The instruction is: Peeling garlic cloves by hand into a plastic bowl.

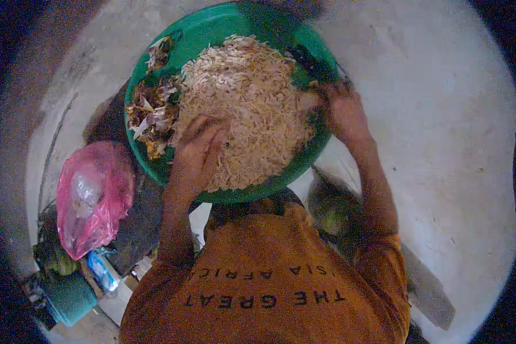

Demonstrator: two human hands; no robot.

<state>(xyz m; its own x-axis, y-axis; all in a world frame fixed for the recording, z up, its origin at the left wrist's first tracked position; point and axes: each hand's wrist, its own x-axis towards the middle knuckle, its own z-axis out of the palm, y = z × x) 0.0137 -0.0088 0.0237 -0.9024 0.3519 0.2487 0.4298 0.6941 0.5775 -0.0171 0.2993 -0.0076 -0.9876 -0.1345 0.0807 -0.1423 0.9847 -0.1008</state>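
Observation:
A round green plastic basin [236, 198] sits in front of me, holding a wide heap of pale, thin pieces [249, 103] that look like small dried fish. My left hand [200, 144] rests on the near left side of the heap, palm down with its fingers bent; whether anything is under them is hidden. My right hand [346, 107] is at the right rim, its fingertips turned inward beside the heap. Shadow and blur hide what those fingertips touch. Brown and whitish scraps [152, 114] lie along the basin's left wall, with a smaller clump [159, 51] beyond them.
A pink plastic bag [96, 193] with something pale inside lies left of the basin. Nearer to me are a blue-and-white packet [103, 271] and a teal container [71, 299]. A flat grey-brown piece [430, 288] lies on the pale floor [447, 142] at right.

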